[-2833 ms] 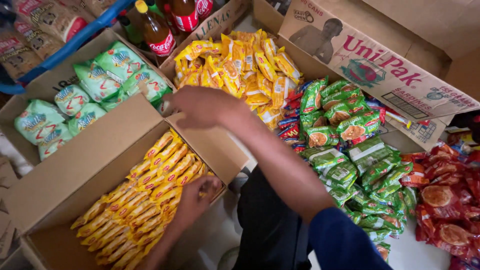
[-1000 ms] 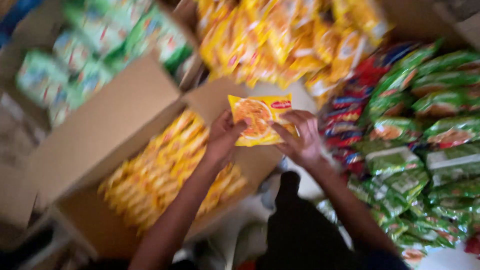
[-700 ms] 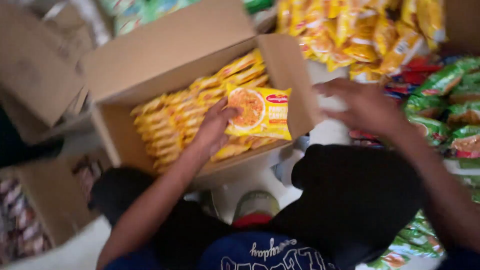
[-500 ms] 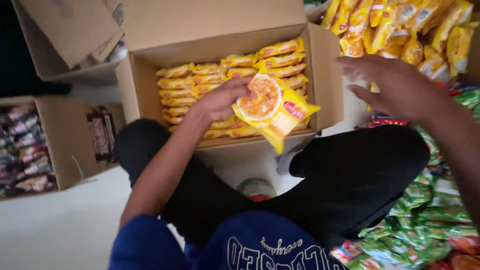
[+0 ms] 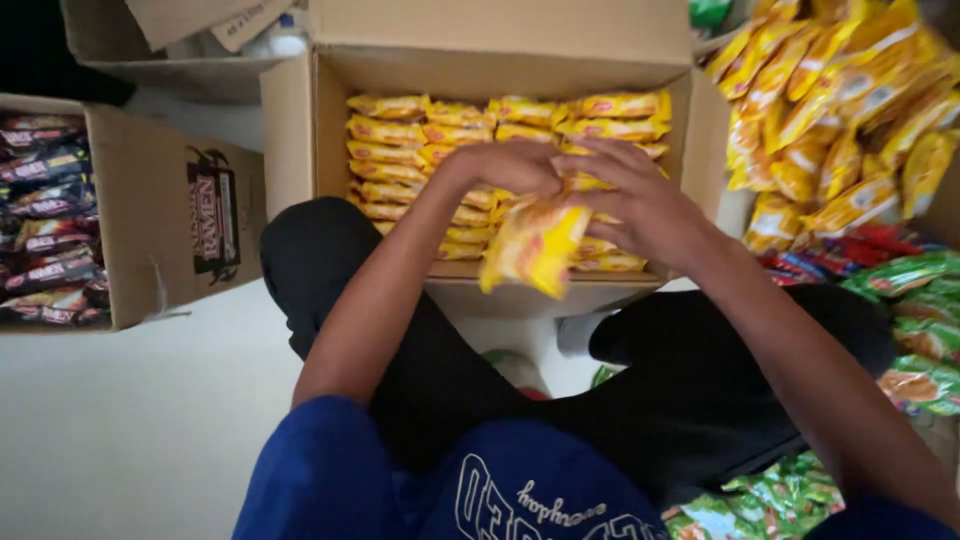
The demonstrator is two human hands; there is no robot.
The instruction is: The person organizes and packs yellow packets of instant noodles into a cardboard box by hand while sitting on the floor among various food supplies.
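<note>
An open cardboard box [image 5: 288, 130] stands in front of my knees, filled with rows of yellow noodle packets [image 5: 420, 130]. Over its near edge I hold one more yellow noodle packet [image 5: 535, 248], blurred and tilted. My left hand [image 5: 497, 166] grips its top from the left. My right hand [image 5: 632, 203] closes on it from the right, fingers touching the left hand's. My dark trouser legs lie on either side of the box's front wall.
A cardboard box of dark noodle packets [image 5: 50, 225] stands open at the left. Loose yellow packets [image 5: 850, 120] are heaped at the right, with red packets [image 5: 850, 245] and green packets [image 5: 905, 300] below them. More cardboard boxes [image 5: 150, 40] sit at the back left.
My left hand has brought the yellow packet down over the box's near edge. My right hand has come in from the right and joined it. The view has swung to centre on the box.
</note>
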